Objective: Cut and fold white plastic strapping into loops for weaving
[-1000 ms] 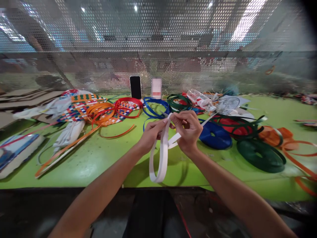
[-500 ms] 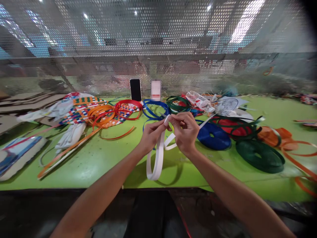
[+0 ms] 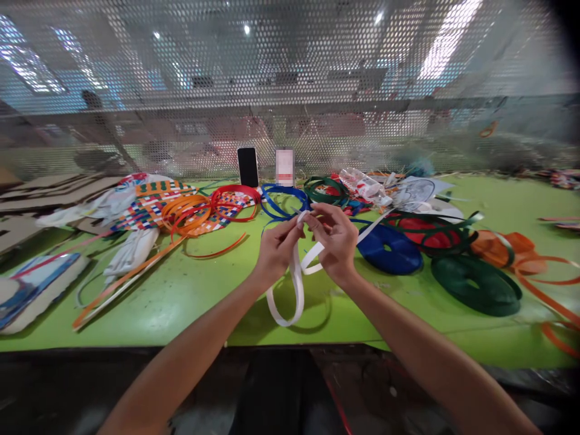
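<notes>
Both hands meet over the middle of the green table, pinching a white flat strap (image 3: 296, 290). My left hand (image 3: 275, 244) is closed on it, thumb and index finger pressed together near a small white fold. Opposite, my right hand (image 3: 336, 238) grips the same fold with its fingertips. A long loop of the strap hangs below the left hand towards the table's front edge. Another stretch curls beside the right hand and runs out behind it to the right. Just beyond the fingers lies a coil of blue strap (image 3: 263, 202). The fingers partly hide the fold.
On the green table (image 3: 181, 308), orange (image 3: 170, 214) and red coils (image 3: 217, 202) lie left over woven multicoloured pieces. Blue (image 3: 394, 260) and dark green rolls (image 3: 493, 302) lie right. A black phone (image 3: 248, 168) stands against the perforated metal screen (image 3: 290, 78).
The hanging white loop has turned and looks narrower now. My fingers have shifted slightly on the fold, and both hands stay close together. The view has moved a little.
</notes>
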`<state>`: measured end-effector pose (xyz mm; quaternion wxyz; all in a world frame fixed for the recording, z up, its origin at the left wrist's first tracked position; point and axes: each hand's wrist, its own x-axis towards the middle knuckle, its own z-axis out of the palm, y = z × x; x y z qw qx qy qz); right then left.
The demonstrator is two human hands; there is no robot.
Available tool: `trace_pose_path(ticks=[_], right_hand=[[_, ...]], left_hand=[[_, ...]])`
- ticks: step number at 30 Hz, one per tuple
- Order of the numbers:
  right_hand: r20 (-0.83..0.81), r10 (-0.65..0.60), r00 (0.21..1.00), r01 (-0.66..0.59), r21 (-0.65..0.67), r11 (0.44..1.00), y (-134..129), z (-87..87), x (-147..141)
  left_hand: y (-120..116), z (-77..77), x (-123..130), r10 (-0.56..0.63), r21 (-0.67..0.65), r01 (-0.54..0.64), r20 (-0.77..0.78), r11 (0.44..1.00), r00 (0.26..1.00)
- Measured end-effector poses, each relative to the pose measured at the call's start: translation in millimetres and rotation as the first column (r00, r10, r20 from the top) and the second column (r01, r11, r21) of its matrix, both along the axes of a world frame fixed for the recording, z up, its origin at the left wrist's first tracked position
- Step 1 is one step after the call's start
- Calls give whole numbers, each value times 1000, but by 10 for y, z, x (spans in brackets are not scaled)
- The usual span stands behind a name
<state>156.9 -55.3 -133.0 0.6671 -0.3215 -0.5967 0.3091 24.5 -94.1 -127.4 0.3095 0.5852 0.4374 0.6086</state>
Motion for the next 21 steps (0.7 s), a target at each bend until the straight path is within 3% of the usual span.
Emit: trace_pose_path(ticks=[5, 10, 21], right_hand=[[-104, 112, 988, -117, -45, 992, -47, -6, -36], [-158, 137, 978, -154, -102, 983, -112, 38, -61], [-88, 81, 993, -91, -113, 989, -88, 66, -75]], left_hand=[[20, -106, -31, 134, 162, -109, -150, 981, 980], [21, -161, -40, 176, 231, -123, -226, 965, 958], [39, -175, -37, 285, 270, -189, -381, 944, 880]])
